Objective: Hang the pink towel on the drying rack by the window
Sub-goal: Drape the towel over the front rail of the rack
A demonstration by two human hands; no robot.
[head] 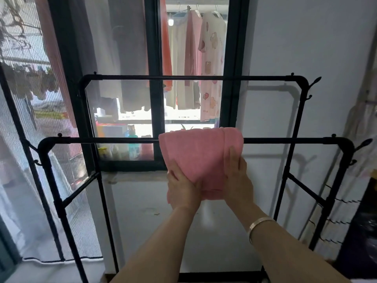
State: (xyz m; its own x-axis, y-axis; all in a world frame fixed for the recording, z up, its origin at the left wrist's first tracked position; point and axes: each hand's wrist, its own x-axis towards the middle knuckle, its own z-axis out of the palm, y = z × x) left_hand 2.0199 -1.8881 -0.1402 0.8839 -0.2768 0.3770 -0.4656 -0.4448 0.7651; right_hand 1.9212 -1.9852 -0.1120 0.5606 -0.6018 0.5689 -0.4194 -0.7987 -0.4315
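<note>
— So, what are the person's hands doing?

— Both are on the soft pink terry towel [195,156]. The left hand [183,188] lies over the towel's lower left part with the fingers spread and fairly straight, pressing flat on the cloth. The right hand [237,176] lies flat along the towel's right side, fingers straight and pointing up, palm on the fabric. Neither hand is curled round the cloth. A thin silver metal bangle [259,225] sits on the right wrist.

— And where is the towel itself?

— It is draped over the nearer top bar of the black metal tube drying rack [98,140], right above the hands, folded over the bar so that it hangs down on the person's side. Its lower edge sits under the two palms.

— What lies beyond the hands?

— A second, higher bar of the same rack runs behind the towel, and past it stands the dark-framed glass window [155,99]. Through the glass, up from the hands, hang clothes on hangers [212,62], among them a pale printed garment and a pink one. Left of the hands hangs a white mesh net curtain [26,127]. Right of them is a plain white wall [306,48].
</note>
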